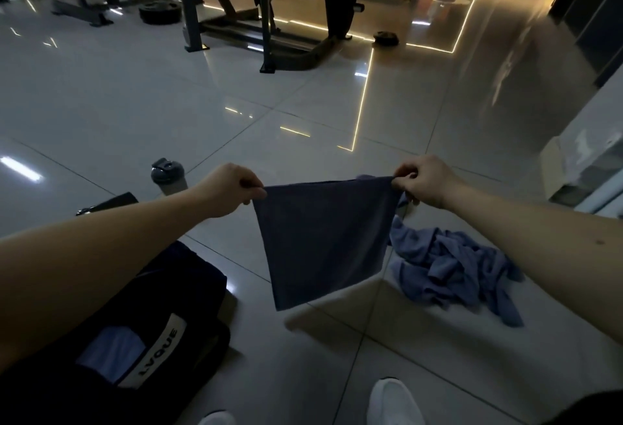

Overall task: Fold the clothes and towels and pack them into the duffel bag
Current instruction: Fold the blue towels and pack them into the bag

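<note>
- Head view looks down over two bare forearms to a glossy tiled floor (101, 104).
- Left hand (229, 188) pinches the upper left corner of a dark blue cloth (320, 242), its fingers (251, 185) curled tight on the edge.
- Right hand (423, 180) pinches the upper right corner in the same way, with fingers (404, 173) curled on the fabric.
- Between the two hands the cloth's top edge is pulled straight. The rest hangs free in the air above the tiles, its lower edge slanting down to the left, with a shadow on the floor beneath.
- Under the left forearm, at lower left, a black duffel bag (188, 289) lies on the floor. It carries a white label (161, 350) reading LVQUE, and a light blue piece (111, 354) shows just beside that label.
- On the right, a crumpled heap of lighter blue clothes (455, 273) lies on the floor, partly hidden behind the cloth's right edge.
- Beyond the left hand a grey shaker bottle (168, 173) stands on the tiles.
- White shoes (394, 401) show at the bottom edge.
- Far back stand a dark gym frame (266, 20) and a weight plate (158, 13).
</note>
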`<state>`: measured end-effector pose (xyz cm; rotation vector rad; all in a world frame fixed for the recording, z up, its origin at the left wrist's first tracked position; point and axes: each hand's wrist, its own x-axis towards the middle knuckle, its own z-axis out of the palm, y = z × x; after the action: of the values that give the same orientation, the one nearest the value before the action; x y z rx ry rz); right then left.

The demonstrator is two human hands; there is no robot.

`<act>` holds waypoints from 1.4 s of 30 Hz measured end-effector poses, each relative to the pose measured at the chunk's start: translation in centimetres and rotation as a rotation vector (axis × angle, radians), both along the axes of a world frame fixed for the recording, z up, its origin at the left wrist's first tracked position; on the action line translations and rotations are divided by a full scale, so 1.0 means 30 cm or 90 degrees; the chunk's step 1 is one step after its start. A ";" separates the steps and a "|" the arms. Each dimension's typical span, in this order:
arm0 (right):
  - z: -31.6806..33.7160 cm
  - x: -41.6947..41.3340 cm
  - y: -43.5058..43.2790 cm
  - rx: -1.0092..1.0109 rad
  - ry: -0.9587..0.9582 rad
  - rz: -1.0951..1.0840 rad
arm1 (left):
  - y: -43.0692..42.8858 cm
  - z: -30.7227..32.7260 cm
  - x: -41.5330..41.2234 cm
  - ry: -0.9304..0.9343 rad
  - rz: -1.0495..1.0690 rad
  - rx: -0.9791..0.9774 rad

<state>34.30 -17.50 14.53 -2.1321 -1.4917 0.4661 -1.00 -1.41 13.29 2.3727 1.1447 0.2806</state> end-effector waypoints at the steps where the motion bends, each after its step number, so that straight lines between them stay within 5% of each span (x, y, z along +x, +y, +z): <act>1: -0.006 -0.001 0.005 -0.013 0.033 -0.011 | 0.000 -0.006 0.003 -0.003 0.011 -0.014; 12: -0.042 0.039 0.089 0.074 0.007 -0.010 | 0.114 0.009 0.100 -0.054 0.057 0.084; 20: -0.091 0.076 0.017 0.034 -0.063 0.081 | 0.081 -0.043 0.061 -0.016 -0.107 0.249; 26: -0.301 0.084 -0.092 -0.153 -0.177 0.218 | -0.053 -0.278 -0.003 0.120 -0.279 0.154; 34: -0.528 0.031 -0.221 -0.377 -0.145 0.320 | -0.238 -0.521 -0.019 0.327 -0.409 -0.033; 42: -0.631 0.012 -0.230 -0.453 -0.138 0.364 | -0.235 -0.648 -0.007 0.301 -0.402 -0.097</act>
<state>34.66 -24.40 -4.39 -2.2624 -2.3387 1.1386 -1.22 -8.47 -6.17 2.5779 0.5040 -0.5837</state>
